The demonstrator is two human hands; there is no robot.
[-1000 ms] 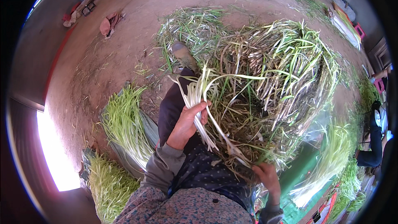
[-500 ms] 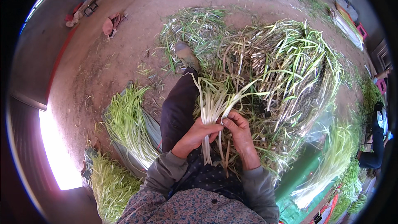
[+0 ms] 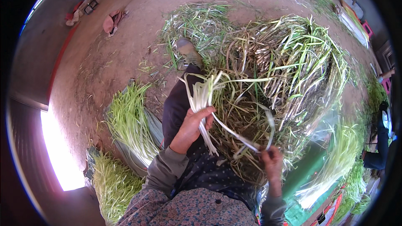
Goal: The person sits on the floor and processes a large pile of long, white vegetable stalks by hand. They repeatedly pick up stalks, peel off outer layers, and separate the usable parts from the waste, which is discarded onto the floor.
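Note:
In my left hand (image 3: 193, 129), closed around the white stems, is a small bundle of leafy green stalks (image 3: 203, 94) with pale yellow-green tops. The stalks stand upright above the fist, and their white lower ends hang below it. My right hand (image 3: 273, 163) is lower and to the right, its fingers pinched on a long pale strip (image 3: 234, 134) that stretches back to the bundle. Another pale strip, blurred, curves up from the right fingers. Beneath both hands lies a loose litter of dry and green leaves (image 3: 247, 119).
A big heap of untrimmed stalks (image 3: 293, 67) lies ahead to the right, with leaf scraps (image 3: 197, 21) beyond my shoe (image 3: 188, 51). Cleaned green stalks (image 3: 130, 119) lie left on a grey sheet; more (image 3: 115, 188) are nearer. At right, pale stalks (image 3: 335, 159) rest over green sheeting (image 3: 303, 171).
My right hand has moved away from the bundle, down and to the right, drawing a pale strip with it. My left hand keeps the bundle, which has shifted slightly left.

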